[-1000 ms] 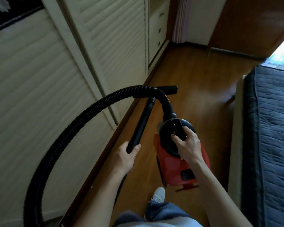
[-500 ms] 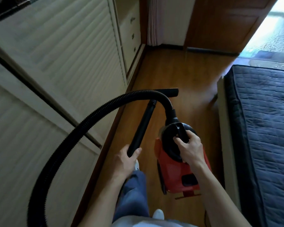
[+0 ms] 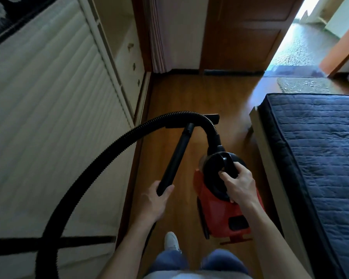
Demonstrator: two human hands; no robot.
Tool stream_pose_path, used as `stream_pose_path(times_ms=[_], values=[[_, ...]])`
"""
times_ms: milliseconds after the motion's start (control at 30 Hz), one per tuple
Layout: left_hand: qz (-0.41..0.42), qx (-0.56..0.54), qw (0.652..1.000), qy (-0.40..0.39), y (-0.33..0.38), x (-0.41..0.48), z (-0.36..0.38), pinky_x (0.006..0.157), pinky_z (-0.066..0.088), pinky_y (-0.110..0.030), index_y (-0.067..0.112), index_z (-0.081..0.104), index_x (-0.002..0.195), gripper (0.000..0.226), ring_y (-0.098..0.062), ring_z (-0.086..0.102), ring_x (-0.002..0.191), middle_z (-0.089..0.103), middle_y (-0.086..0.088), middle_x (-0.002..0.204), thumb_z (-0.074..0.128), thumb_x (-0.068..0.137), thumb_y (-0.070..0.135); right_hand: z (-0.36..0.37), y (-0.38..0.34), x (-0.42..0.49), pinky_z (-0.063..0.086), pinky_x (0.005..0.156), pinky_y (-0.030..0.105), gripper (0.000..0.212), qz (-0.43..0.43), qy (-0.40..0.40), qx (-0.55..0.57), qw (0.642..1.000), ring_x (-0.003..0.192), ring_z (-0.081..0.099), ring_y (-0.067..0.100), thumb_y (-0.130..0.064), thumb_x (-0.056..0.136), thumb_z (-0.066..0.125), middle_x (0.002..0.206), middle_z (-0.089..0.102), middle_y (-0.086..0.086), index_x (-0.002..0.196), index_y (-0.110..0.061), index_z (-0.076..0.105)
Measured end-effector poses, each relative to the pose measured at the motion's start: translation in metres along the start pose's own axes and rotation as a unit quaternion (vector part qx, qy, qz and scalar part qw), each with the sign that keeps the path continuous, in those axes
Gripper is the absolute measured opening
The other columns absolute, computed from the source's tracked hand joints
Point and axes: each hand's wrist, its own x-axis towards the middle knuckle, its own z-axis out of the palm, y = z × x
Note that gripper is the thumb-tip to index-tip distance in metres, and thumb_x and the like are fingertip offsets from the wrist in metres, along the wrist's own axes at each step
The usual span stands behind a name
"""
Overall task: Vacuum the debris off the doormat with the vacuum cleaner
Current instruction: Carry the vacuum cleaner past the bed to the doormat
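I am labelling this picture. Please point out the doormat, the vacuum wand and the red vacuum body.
doormat (image 3: 304, 85), head view, its bare middle.
vacuum wand (image 3: 175, 156), head view, mid-tube.
red vacuum body (image 3: 216, 210), head view, red side shell.

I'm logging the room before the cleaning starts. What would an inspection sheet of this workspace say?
Surface: wooden floor, bare along the walkway.
Job's things: red vacuum cleaner carried off the floor; wand; doormat by the doorway ahead.
Clutter: nothing seen.
Grips: left hand closed on the wand; right hand closed on the vacuum's handle.
Cables: black hose looping to the left; no power cord told apart.
Surroundings: slatted wardrobe doors on the left, bed on the right.
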Motion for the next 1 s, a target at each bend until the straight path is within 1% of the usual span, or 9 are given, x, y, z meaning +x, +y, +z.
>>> stream_pose_path(times_ms=[67,133,200,300,400,500,567,667,1000], values=[[0.01,0.001,1.0,-0.011,0.015,0.023,-0.008,0.047,0.046,-0.026,0.028,0.063,0.108,0.032,-0.006,0.055,0.048,0.061,0.001,0.071,0.057,0.095,0.056,0.004,-0.003,0.015,0.045,0.04,0.025,0.002,0.015,0.013,0.012,1.0,0.05,0.061,0.018,-0.02,0.094,0.069,0.078,0.07,0.008,0.095,-0.021,0.068],[0.014,0.0,1.0,-0.019,0.027,0.045,-0.011,0.048,0.047,-0.027,0.031,0.063,0.1,0.025,-0.006,0.054,0.047,0.062,0.001,0.069,0.058,0.095,0.055,0.009,-0.004,0.03,0.047,0.053,0.026,0.003,0.028,0.028,0.02,0.999,0.065,0.066,0.017,-0.022,0.093,0.071,0.082,0.072,0.003,0.095,-0.022,0.069],[0.017,0.003,0.999,-0.029,0.038,0.065,-0.013,0.048,0.046,-0.027,0.031,0.063,0.1,0.024,-0.006,0.054,0.046,0.062,0.001,0.069,0.058,0.096,0.054,0.014,-0.009,0.047,0.046,0.062,0.024,0.007,0.041,0.039,0.013,0.998,0.08,0.066,0.012,-0.022,0.093,0.072,0.086,0.071,-0.006,0.099,-0.021,0.071],[0.005,-0.015,0.998,-0.058,0.053,0.096,-0.009,0.043,0.043,-0.025,0.027,0.063,0.105,0.024,-0.007,0.051,0.044,0.06,-0.002,0.071,0.059,0.097,0.05,0.018,-0.015,0.074,0.045,0.066,0.019,0.011,0.047,0.038,0.011,0.998,0.085,0.062,0.002,-0.022,0.093,0.073,0.09,0.069,-0.012,0.104,-0.023,0.072],[-0.004,-0.02,0.997,-0.071,0.067,0.125,-0.004,0.041,0.041,-0.025,0.03,0.062,0.108,0.023,-0.008,0.049,0.044,0.059,-0.003,0.072,0.059,0.096,0.05,0.021,-0.025,0.108,0.044,0.066,0.018,0.009,0.038,0.035,0.015,0.999,0.085,0.061,-0.002,-0.022,0.094,0.072,0.091,0.069,-0.012,0.103,-0.024,0.07],[-0.002,-0.006,0.998,-0.066,0.083,0.161,0.002,0.043,0.043,-0.026,0.032,0.063,0.108,0.027,-0.01,0.052,0.046,0.06,-0.003,0.07,0.059,0.094,0.055,0.022,-0.038,0.152,0.046,0.065,0.02,0.006,0.024,0.042,0.031,0.998,0.083,0.063,0.0,-0.021,0.094,0.071,0.088,0.069,-0.01,0.1,-0.024,0.07],[0.006,0.005,0.998,-0.066,0.1,0.186,0.007,0.043,0.043,-0.025,0.031,0.063,0.106,0.028,-0.01,0.053,0.045,0.061,-0.003,0.07,0.059,0.094,0.056,0.021,-0.045,0.184,0.046,0.059,0.022,0.005,0.021,0.042,0.043,0.998,0.072,0.064,0.005,-0.022,0.094,0.071,0.083,0.07,-0.007,0.098,-0.024,0.069],[0.018,0.013,0.998,-0.064,0.133,0.225,0.017,0.043,0.043,-0.025,0.031,0.062,0.103,0.026,-0.01,0.053,0.045,0.061,-0.003,0.07,0.058,0.094,0.056,0.017,-0.054,0.232,0.042,0.051,0.018,0.008,0.007,0.034,0.052,0.998,0.054,0.058,0.003,-0.022,0.094,0.07,0.073,0.068,-0.007,0.094,-0.03,0.067],[0.019,0.002,0.998,-0.052,0.233,0.343,0.05,0.045,0.046,-0.026,0.029,0.064,0.102,0.026,-0.009,0.053,0.046,0.061,-0.003,0.072,0.059,0.095,0.054,-0.016,-0.078,0.387,0.046,0.057,0.027,0.008,0.016,0.031,0.052,0.998,0.061,0.064,0.015,-0.023,0.093,0.072,0.075,0.069,-0.004,0.09,-0.028,0.067]])
